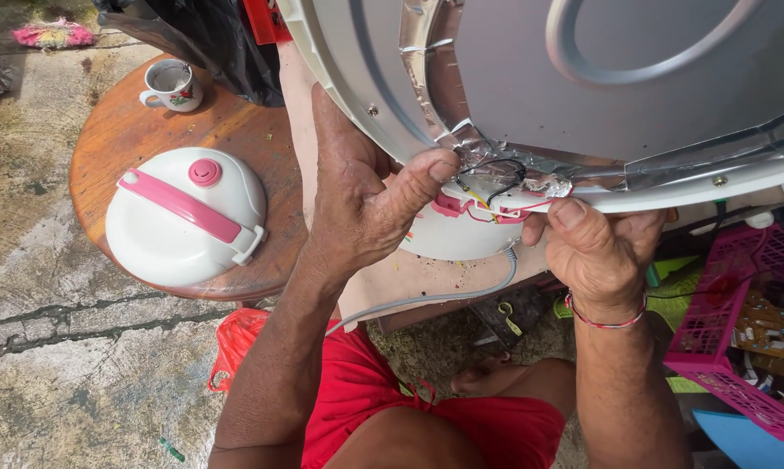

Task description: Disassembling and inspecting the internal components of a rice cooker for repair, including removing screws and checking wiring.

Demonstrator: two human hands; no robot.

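1. Cooker base (pixel 583 95), grey metal with foil tape, is tipped up on a board, filling the upper right.
2. Round wooden bench (pixel 122 139) carries a white lid (pixel 170 230) with pink handle.
3. Left hand (pixel 361 204) pinches the wires (pixel 496 187) at the rim.
4. Right hand (pixel 596 247) grips that rim just beside them.

Crinkled foil tape (pixel 531 178), seemingly matt metal panel (pixel 513 78)

1. A round wooden tabletop (pixel 131 130) stands on the cracked concrete floor (pixel 53 365).
2. A white cooker lid (pixel 162 234) with a pink handle lies on it.
3. A flowered mug (pixel 173 85) stands near its far edge.
4. A pink plastic basket (pixel 731 347) sits at right.
5. A red plastic bag (pixel 234 346) lies below.
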